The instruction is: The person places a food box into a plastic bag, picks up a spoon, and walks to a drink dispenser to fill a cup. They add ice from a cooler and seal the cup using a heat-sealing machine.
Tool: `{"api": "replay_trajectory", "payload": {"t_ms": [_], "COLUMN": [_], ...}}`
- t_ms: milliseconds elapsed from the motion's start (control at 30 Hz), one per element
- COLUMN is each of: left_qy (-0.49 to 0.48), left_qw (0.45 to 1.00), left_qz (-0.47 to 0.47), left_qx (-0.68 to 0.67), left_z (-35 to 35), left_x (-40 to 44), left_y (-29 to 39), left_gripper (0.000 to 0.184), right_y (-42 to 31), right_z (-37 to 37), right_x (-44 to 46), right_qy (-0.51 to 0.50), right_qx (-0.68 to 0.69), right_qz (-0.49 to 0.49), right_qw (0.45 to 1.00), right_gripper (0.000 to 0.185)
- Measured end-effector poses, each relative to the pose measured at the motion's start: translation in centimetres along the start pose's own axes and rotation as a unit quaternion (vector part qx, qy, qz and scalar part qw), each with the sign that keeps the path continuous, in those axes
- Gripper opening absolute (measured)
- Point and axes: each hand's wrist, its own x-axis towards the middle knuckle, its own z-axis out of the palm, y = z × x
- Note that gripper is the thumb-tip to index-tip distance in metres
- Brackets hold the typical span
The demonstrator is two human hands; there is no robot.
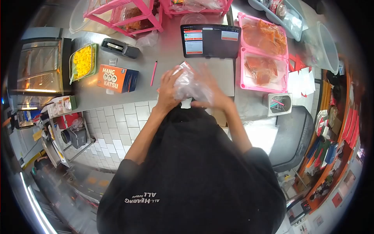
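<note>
A clear plastic bag (186, 83) is held up just in front of my chest, over the near edge of the steel counter. The fingers of my left hand (168, 90) are closed on its left side. Something white with red or orange shows at the top of the bag, too small to make out. My right hand (216, 96) is at the bag's right side, smeared by motion, so its grip cannot be told. Left of the bag, a pink pen (154, 73) lies on the counter. A tablet (210, 41) with a lit screen stands just beyond.
An orange Mang Katsu box (112, 78), a tape dispenser (120, 48) and a tub of yellow food (83, 61) stand left. Pink baskets (263, 69) with bagged brownish food and a metal pen container (279, 104) are right. A pink rack (128, 15) stands behind.
</note>
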Motion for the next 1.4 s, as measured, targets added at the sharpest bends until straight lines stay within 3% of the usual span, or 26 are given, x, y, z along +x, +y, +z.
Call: {"api": "replay_trajectory", "payload": {"t_ms": [67,100,167,267,367,433,533,667,700,767,833,867,933,1000,1100,1167,1200,1267,1300,1367,1400], "left_qy": [-0.015,-0.019,-0.056,-0.146,-0.161,-0.197,-0.283,-0.322,-0.357,-0.397,-0.469,-0.471,-0.715,-0.707,-0.663,-0.63,-0.636,-0.639,-0.634,-0.62,-0.625], "left_qw": [0.992,0.993,0.974,0.963,0.945,0.923,0.894,0.884,0.872,0.857,0.855,0.853,0.696,0.699,0.726,0.744,0.735,0.732,0.733,0.746,0.742], "left_qz": [0.033,0.031,0.066,0.164,0.222,0.272,0.257,0.272,0.258,0.245,0.161,0.168,0.044,0.083,0.133,0.148,0.15,0.142,0.139,0.117,0.117], "left_qx": [-0.118,-0.113,-0.21,-0.157,-0.177,-0.185,-0.233,-0.203,-0.212,-0.219,-0.152,-0.15,-0.053,-0.064,-0.122,-0.167,-0.179,-0.19,-0.203,-0.211,-0.212], "left_z": [0.1,0.3,0.9,2.1,5.3,6.2,6.5,7.4,7.6,7.9,7.8,8.2,9.2,10.9,13.2,13.5,13.6,13.5,13.2,12.5,12.3], "left_x": [0.7,1.2,2.2,4.2,4.7,5.2,5.1,3.5,3.1,2.1,1.7,2.0,2.5,1.6,0.2,-0.3,-0.3,-0.4,-0.8,-1.8,-2.5], "left_y": [2.6,3.4,5.2,8.7,13.1,15.6,18.9,17.0,16.4,15.4,14.6,14.3,14.0,13.4,12.6,12.7,12.9,12.9,12.7,11.8,11.0], "left_gripper": [0.053,0.053,0.041,0.035,0.028,0.039,0.054,0.053,0.052,0.051,0.051,0.051,0.05,0.05,0.048,0.046,0.045,0.043,0.043,0.043,0.043], "right_y": [-3.3,-3.9,-4.1,-3.6,-2.9,-2.3,-1.5,-0.5,0.5,1.1,0.2,0.2,-2.4,-3.4,-5.0,-3.9,-3.7,-2.5,-2.1,-0.8,2.1], "right_z": [2.5,3.3,3.9,4.9,7.0,7.6,5.5,2.1,2.0,2.8,2.6,3.8,5.1,7.8,11.2,14.9,14.6,13.5,12.6,10.4,11.6], "right_x": [-1.5,-2.2,-4.5,-9.1,-13.1,-15.0,-16.7,-16.8,-16.7,-17.4,-18.0,-19.6,-23.1,-27.1,-33.3,-37.2,-36.7,-35.5,-34.7,-32.9,-34.8], "right_qy": [0.168,0.218,0.267,0.326,0.434,0.507,0.586,0.677,0.706,0.73,0.74,0.737,0.692,0.656,0.561,0.331,0.329,0.501,0.495,0.582,0.574], "right_qx": [-0.102,-0.119,-0.121,-0.123,-0.144,-0.138,-0.077,0.092,0.182,0.271,0.121,0.055,-0.007,-0.083,-0.048,-0.083,-0.083,-0.15,-0.148,-0.042,0.046], "right_qz": [0.051,0.065,0.085,0.14,0.229,0.293,0.347,0.347,0.295,0.24,0.32,0.345,0.419,0.501,0.561,0.675,0.674,0.54,0.537,0.51,0.521], "right_qw": [0.979,0.967,0.952,0.927,0.86,0.799,0.728,0.643,0.617,0.579,0.58,0.579,0.587,0.559,0.607,0.654,0.656,0.659,0.667,0.633,0.63], "right_gripper": [0.082,0.081,0.078,0.075,0.071,0.069,0.066,0.057,0.058,0.059,0.063,0.069,0.048,0.021,0.022,0.022,0.022,0.022,0.022,0.024,0.027]}}
